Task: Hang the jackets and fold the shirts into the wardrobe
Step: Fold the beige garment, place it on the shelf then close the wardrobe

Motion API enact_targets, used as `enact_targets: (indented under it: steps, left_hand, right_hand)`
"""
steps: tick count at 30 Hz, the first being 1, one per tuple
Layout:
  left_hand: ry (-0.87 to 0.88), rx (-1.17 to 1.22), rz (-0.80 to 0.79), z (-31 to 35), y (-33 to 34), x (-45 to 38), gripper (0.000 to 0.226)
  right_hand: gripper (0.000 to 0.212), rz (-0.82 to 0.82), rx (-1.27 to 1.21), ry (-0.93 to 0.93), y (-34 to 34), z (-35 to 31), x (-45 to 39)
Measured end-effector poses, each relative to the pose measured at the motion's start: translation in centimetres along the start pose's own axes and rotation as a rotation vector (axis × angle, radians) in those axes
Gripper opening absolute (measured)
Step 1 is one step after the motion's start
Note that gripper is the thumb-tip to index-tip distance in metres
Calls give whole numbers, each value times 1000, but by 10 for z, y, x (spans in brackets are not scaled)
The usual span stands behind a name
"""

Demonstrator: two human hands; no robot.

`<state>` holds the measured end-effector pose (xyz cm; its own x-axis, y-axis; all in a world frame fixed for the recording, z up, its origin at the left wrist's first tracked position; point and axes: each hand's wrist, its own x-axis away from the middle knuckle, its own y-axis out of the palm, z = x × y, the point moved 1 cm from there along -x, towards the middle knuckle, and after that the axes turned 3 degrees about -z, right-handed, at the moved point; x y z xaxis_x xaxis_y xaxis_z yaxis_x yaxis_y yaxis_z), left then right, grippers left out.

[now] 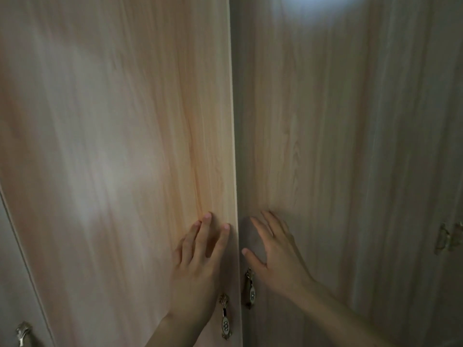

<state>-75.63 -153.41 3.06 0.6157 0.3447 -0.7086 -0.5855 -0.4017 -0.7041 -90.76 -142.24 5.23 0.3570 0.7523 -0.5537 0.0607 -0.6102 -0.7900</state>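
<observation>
Both hands were flat with fingers spread, left hand point(198, 261) on the left door point(120, 146) and right hand point(278, 256) on the right door point(338, 146), looked like pushing the wardrobe closed tbh.

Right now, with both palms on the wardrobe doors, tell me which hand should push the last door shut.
Left. The left hand lies flat on the left door, whose edge stands proud of the right door. The right hand rests on the door that looks closed.
</observation>
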Motion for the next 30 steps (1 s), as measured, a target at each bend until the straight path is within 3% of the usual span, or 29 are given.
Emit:
enact_targets:
  steps: [6, 12, 18, 30]
  left_hand:
    - [-28, -33, -4, -3, 10, -12, 92]
    - [-38, -62, 43, -6, 20, -22, 78]
    - [-48, -98, 66, -11, 31, -29, 92]
    - [-41, -212, 129, -12, 39, -33, 76]
  right_hand:
    - [80, 105, 7, -49, 3, 11, -19]
    - [97, 161, 43, -46, 9, 21, -38]
    - [110, 186, 50, 30, 18, 34, -49]
    - [121, 250, 228, 47, 31, 41, -51]
